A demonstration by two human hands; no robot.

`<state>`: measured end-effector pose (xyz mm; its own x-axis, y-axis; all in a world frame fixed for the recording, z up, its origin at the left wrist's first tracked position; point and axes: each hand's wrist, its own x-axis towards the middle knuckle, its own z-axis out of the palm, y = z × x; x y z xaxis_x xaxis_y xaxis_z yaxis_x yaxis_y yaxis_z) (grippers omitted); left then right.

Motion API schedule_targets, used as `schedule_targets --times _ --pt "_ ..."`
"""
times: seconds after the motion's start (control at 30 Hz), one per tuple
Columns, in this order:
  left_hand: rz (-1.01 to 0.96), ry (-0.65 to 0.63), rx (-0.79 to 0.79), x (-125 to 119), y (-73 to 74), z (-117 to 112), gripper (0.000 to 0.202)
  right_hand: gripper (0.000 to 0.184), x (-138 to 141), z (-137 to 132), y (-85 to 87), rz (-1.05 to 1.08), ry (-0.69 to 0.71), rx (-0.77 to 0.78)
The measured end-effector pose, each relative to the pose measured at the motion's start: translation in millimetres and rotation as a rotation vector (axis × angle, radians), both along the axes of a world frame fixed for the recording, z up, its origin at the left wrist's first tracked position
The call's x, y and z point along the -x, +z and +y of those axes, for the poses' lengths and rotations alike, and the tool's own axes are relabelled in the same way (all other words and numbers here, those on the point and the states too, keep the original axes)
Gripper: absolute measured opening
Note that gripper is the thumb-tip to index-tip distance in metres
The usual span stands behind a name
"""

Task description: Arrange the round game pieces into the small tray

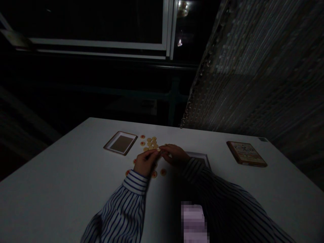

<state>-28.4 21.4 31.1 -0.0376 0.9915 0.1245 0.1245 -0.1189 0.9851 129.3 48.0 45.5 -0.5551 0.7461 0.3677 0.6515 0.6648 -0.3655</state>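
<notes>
My left hand (144, 163) and my right hand (176, 154) meet over the middle of the table, fingertips pinched together. Between them shows a small pale round game piece (159, 150), partly covered by the fingers. Just beyond my hands lies a loose cluster of plain wooden discs (150, 143). Other discs carry red marks, such as one (163, 172) below my right hand and another (142, 137) at the back; several more lie around my left wrist. A shallow tray (204, 156) with a pale rim is partly hidden behind my right forearm.
An open brown-edged box part (107, 145) lies on the left of the white table (63, 175). A box or lid with a printed picture (246, 153) lies at the right. A bead curtain (222, 84) hangs behind the right edge. A pixelated pinkish patch (194, 222) shows at the front.
</notes>
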Motion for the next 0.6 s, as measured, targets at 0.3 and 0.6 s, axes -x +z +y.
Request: schedule_targets --times 0.3,0.6 --pt "-0.084 0.042 0.1 0.3 -5.4 0.9 0.037 0.035 5.9 -2.5 -0.4 -0.069 -0.004 -0.043" --pt "0.241 0.22 -0.081 8.9 -12.4 5.4 0.036 0.031 11.2 12.2 -6.0 -0.125 -0.075 0.018"
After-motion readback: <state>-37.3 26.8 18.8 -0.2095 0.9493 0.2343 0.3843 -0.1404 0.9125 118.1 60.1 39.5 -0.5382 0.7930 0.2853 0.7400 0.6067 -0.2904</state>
